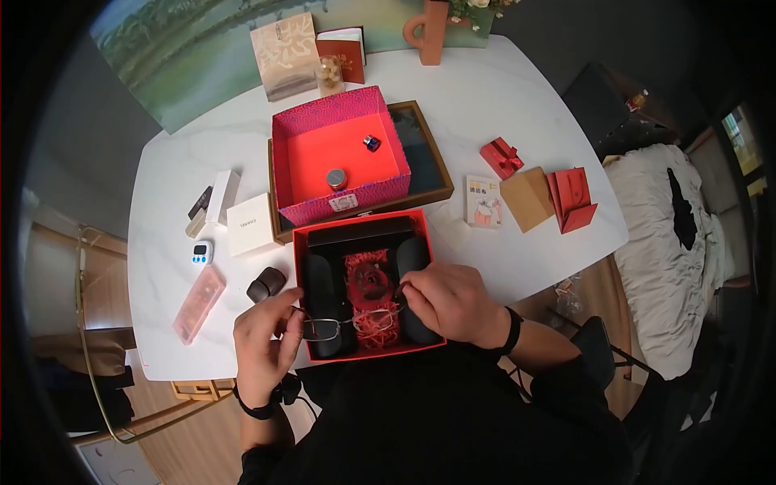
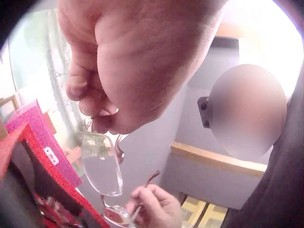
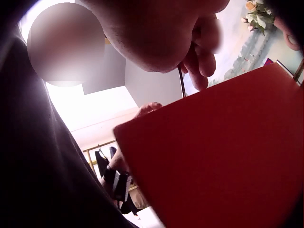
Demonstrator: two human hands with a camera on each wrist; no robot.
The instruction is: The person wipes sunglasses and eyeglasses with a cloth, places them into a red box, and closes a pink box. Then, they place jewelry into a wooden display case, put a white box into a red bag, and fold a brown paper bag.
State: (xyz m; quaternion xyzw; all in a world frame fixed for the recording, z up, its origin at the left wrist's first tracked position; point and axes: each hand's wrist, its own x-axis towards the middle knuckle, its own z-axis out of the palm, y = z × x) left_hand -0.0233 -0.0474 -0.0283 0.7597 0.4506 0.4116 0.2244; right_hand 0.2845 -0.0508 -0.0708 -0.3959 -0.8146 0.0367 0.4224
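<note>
A pair of clear-lensed eyeglasses (image 1: pixel 325 330) hangs over the front part of an open red gift box (image 1: pixel 380 352). My left hand (image 1: pixel 265 343) pinches one temple at the left, and my right hand (image 1: pixel 454 304) pinches the other at the right. In the left wrist view a lens (image 2: pixel 102 164) shows just below the left fingers. Inside the box lie a red rose (image 1: pixel 370 283), red shredded paper (image 1: pixel 377 330) and black padded sides. In the right wrist view the red box wall (image 3: pixel 218 152) hides much of the eyeglasses.
Behind the box stands a pink patterned box (image 1: pixel 339 210) holding two small items, on a dark framed tray (image 1: pixel 428 153). A brown case (image 1: pixel 267 284), white box (image 1: pixel 252 226), timer (image 1: pixel 202 253) and pink case (image 1: pixel 200 304) lie left. Red packets (image 1: pixel 571 198) and a brown envelope (image 1: pixel 528 200) lie right.
</note>
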